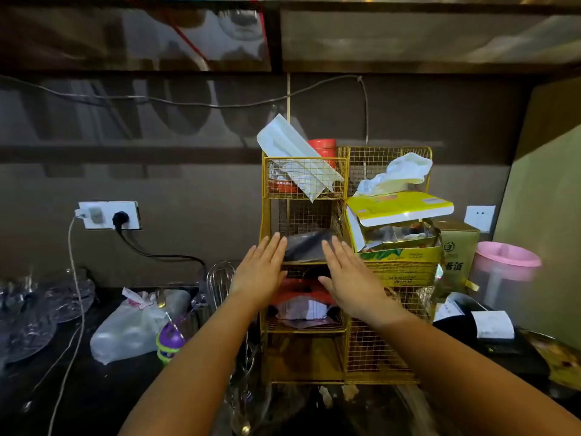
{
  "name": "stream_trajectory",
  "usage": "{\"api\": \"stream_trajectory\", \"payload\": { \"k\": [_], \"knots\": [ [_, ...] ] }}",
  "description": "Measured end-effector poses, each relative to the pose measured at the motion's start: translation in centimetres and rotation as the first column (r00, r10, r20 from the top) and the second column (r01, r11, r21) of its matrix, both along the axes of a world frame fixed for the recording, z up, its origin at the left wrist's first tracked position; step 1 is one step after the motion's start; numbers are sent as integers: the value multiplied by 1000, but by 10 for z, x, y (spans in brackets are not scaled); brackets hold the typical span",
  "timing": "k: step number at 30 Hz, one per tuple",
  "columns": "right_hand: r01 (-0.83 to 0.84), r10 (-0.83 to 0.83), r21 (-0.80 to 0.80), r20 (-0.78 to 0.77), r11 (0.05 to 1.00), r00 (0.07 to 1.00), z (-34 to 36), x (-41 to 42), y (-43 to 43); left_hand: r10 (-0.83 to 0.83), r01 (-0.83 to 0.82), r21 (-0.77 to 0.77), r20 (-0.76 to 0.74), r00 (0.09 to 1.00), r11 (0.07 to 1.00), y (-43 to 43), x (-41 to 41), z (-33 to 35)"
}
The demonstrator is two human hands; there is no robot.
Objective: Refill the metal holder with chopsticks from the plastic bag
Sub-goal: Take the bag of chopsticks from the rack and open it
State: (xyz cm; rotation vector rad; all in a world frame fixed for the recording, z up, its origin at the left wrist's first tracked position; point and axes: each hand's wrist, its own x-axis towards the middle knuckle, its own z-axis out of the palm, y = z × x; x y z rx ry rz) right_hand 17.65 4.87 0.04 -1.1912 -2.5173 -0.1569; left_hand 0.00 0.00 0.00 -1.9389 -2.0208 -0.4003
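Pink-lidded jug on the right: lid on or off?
On. The pink lid sits flat across the top of the translucent jug, upright beside the yellow wire rack.

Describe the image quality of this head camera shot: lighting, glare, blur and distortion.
Head view: dim overall, with the dark counter nearly lost in shadow; glare and smeared reflections on the glossy wall panels; wide-angle bending curves the top edges; the yellow wire rack is best lit; both open hands, left hand and right hand, are fairly sharp; fine detail is soft throughout.
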Motion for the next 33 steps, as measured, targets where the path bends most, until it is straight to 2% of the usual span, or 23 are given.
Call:
{"api": "stream_trajectory", "payload": {
  "k": [4,10,13,16,19,23,33],
  "knots": [
    [-30,30,16,25,999,999,4,-13,14,7,-7,-28,-4,1000,1000,17,-4,-2],
    [-34,30,95,36,995,999,9,-28,14,8,-11,-40,-87,996,999,22,-1,2],
    [-29,26,70,32,997,999,13,-30,10,-6,-1,-58,-108,994,998,19,2,5],
    [-56,56,62,5,996,998,21,-26,5,-19,17,-23,-87,996,1000,14,4,10],
    [-74,77,81,-35,994,996,37,-19,-5,-23,24,3,-161,987,1000,5,7,23],
    [-110,126,149,-100,983,987,63,-8,-25,-41,46,28,-170,985,999,-16,15,53],
    [-156,237,316,-236,936,943,127,1,-82,-12,50,221,-171,985,974,-100,21,135]
  ]
}}
